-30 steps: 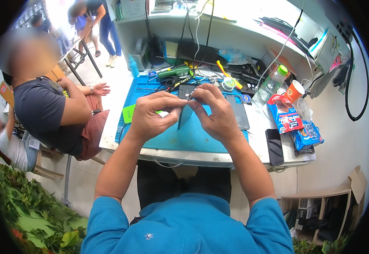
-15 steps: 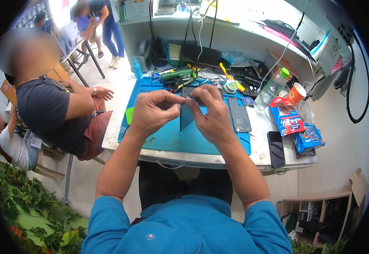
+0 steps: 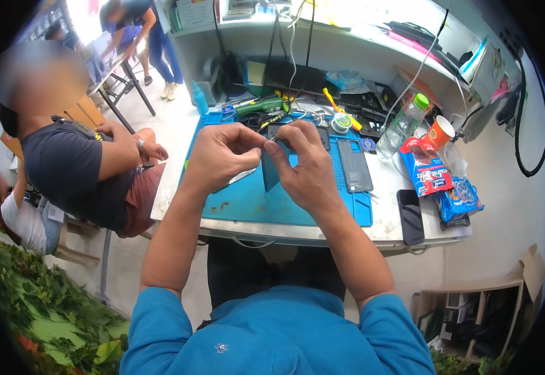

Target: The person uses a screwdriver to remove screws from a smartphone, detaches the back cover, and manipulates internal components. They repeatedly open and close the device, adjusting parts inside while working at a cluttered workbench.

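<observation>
From my end of the feed, I find the dark panel (image 3: pixel 272 174) between the two hands, above the middle of the blue mat (image 3: pixel 253 211). The left hand (image 3: pixel 221 156) is narrowed to a thumb-and-finger pinch at its top, and the right hand (image 3: pixel 310 169) meets it there, also pinched; I can't tell which bears more of the weight, or whether something tiny sits between the tips. I take the tip grip as suited to a thin piece, since it leaves most of the panel uncovered. Its long axis runs nearly up and down in my view, the top at the fingertips and the lower end toward the mat, drifting slightly right. It is turned so that I get a slim slice of it; I can't say which face is front, nor whether the lower edge touches the mat. The pliers (image 3: pixel 259 120), green tool (image 3: pixel 258 106) and spool (image 3: pixel 341 122) lie beyond the hands, probably to be within reach without crowding them. The cover (image 3: pixel 355 166) rests flat at the mat's right, and the phone (image 3: pixel 411 216) lies off the mat, outside the right forearm, presumably out of the way.
</observation>
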A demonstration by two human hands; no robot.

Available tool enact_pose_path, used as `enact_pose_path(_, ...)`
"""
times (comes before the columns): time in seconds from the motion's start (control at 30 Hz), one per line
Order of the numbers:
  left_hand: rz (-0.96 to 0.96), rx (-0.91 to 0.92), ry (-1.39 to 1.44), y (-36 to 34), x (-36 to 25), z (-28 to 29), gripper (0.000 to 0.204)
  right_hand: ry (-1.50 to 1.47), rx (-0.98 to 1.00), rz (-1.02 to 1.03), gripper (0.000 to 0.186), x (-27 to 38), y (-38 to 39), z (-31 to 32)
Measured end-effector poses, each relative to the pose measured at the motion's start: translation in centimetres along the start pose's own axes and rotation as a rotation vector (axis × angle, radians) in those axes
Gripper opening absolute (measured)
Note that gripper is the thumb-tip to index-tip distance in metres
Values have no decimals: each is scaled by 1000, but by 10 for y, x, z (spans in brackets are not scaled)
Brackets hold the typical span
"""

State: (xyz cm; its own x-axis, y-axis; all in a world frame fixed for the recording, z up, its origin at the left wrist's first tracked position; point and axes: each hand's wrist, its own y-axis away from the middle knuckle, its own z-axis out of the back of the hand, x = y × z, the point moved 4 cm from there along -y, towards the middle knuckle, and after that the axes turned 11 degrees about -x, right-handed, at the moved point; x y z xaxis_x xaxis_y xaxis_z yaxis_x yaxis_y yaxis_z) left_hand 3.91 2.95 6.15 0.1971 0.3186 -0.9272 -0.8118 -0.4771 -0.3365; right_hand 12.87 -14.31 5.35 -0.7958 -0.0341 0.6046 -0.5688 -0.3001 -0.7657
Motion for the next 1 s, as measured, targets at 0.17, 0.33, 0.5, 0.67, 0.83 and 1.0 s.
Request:
enact_pose_path(0.17, -20, -59, 3, 8, -1, -5, 24, 3, -7, 11, 27, -2, 0, -2)
enact_pose_path(0.33, -51, -57, -39, 8, -7, -6, 24, 2, -8, 10, 26, 0, -1, -3)
enact_pose_path(0.5, -85, -79, -59, 7, -12, -6, 20, 10, -23, 8, 25, 4, -2, -2)
enact_pose_path(0.67, -172, -136, -116, 13, -5, -10, 26, 5, -32, 13, 28, 3, -2, -2)
enact_pose_path(0.83, -229, -214, -68, 21, 7, -15, 35, 5, -33, 9, 35, 3, 0, -2)
enact_pose_path(1.0, -136, -242, 56, 26, 18, -17, 40, -22, -51, -40, 38, -2, -1, -4)
